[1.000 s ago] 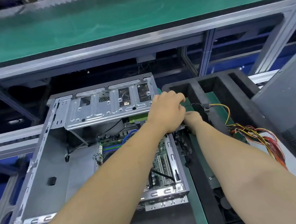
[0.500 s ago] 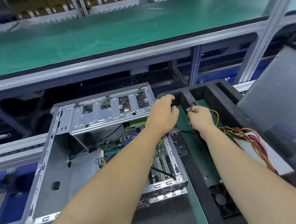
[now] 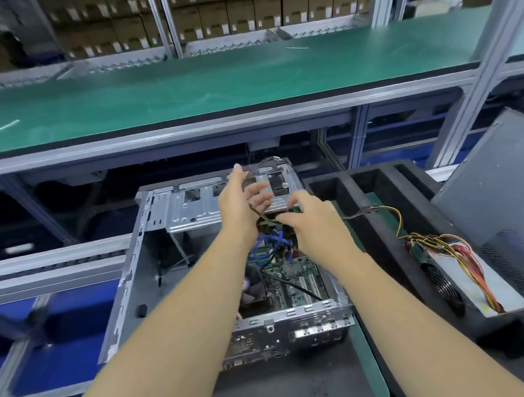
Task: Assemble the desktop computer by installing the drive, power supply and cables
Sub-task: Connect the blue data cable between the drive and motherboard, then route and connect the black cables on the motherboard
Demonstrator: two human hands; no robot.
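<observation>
Left hand (image 3: 241, 200) spread open, a thin cable (image 3: 257, 213) across its palm; right hand (image 3: 308, 217) pinches something small — unclear what — above the case (image 3: 128, 296); a tug could snag those wires.

Computer case (image 3: 139, 276), open-topped, as landmark.
- Left interior bay: bare metal floor, open from above.
- Far end: drive cage (image 3: 196, 205) spans the width; both hands hover over its right part.
- Right interior: motherboard (image 3: 295, 279), blue cables (image 3: 269, 246).
- Right of case: black foam tray (image 3: 385, 250) holding power supply (image 3: 462, 271), wire bundle (image 3: 446, 243).
</observation>
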